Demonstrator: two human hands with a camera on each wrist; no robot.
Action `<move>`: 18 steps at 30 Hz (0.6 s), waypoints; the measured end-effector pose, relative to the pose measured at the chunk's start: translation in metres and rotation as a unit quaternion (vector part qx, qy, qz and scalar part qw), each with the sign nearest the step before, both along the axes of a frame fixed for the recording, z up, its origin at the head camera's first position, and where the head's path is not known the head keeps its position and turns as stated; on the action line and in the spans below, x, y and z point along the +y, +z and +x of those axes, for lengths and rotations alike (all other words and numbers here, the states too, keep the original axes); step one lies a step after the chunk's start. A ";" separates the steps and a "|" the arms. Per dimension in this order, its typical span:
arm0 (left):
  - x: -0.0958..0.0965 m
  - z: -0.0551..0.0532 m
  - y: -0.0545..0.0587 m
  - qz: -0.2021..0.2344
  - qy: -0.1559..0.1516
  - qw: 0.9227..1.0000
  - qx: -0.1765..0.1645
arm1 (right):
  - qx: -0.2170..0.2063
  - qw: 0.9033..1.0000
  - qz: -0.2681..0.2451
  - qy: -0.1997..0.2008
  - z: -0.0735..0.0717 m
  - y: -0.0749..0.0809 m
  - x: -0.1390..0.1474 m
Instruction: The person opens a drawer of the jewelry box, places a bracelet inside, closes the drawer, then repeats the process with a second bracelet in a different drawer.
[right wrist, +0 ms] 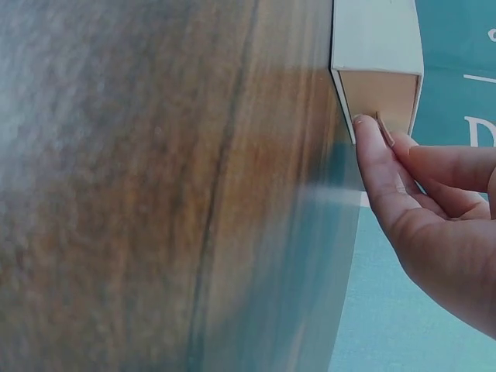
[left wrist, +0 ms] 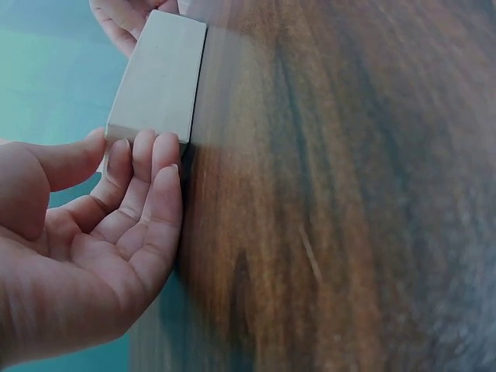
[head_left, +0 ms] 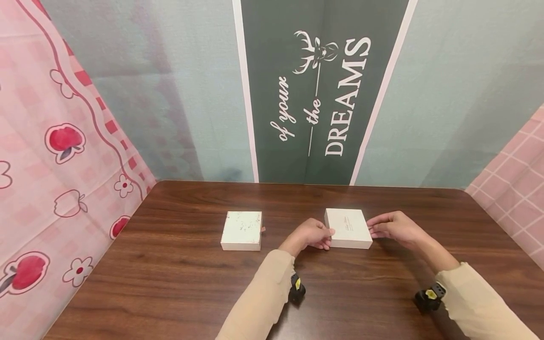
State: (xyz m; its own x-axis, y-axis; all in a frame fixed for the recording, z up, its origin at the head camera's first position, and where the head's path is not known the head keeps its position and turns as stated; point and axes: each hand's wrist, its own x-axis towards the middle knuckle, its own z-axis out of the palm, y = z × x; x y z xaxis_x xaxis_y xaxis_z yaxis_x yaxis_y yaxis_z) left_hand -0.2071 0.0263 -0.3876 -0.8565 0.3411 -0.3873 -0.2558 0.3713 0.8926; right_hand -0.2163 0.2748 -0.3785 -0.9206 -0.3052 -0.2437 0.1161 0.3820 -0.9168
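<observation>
A flat white drawer box (head_left: 349, 228) with small print on its lid lies on the table, right of the middle. At its left end my left hand (head_left: 313, 233) grips the box, thumb at the top edge and fingers against the end face, as the left wrist view shows. My right hand (head_left: 397, 228) is at the opposite end. There, in the right wrist view, a thin brown pull tab (right wrist: 385, 130) sticks out of the drawer front (right wrist: 387, 91), and the fingertips pinch it. The drawer front sits inside the outer sleeve (right wrist: 378, 35).
Left of my hands lies a second white box (head_left: 242, 228) with a speckled lid and a small brown tab (head_left: 263, 229) on its right side. The brown wooden table (head_left: 170, 283) ends at a printed curtain (head_left: 204, 118) behind; a pink cloth (head_left: 68, 189) hangs on the left.
</observation>
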 end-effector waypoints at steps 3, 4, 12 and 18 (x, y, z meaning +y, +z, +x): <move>-0.001 0.000 0.000 0.005 -0.001 1.000 0.001 | 0.001 1.000 -0.007 0.003 0.001 0.001 0.001; -0.002 0.000 0.000 0.007 -0.001 1.000 0.001 | 0.001 1.000 -0.010 0.003 0.001 0.001 0.001; -0.013 -0.005 0.005 0.024 0.005 1.000 0.016 | 0.014 1.000 -0.025 -0.005 0.002 0.006 0.004; -0.024 -0.008 0.013 0.025 0.010 0.999 0.047 | 0.036 0.999 -0.040 -0.001 0.007 0.010 0.006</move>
State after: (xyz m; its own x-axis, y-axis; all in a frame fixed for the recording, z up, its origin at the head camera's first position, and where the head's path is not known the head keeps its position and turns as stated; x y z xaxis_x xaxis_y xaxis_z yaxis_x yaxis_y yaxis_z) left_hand -0.2150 0.0021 -0.3747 -0.8951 0.3412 -0.2870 -0.1758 0.3213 0.9305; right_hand -0.2096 0.2812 -0.3689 -0.9357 -0.3187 -0.1514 0.0489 0.3077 -0.9502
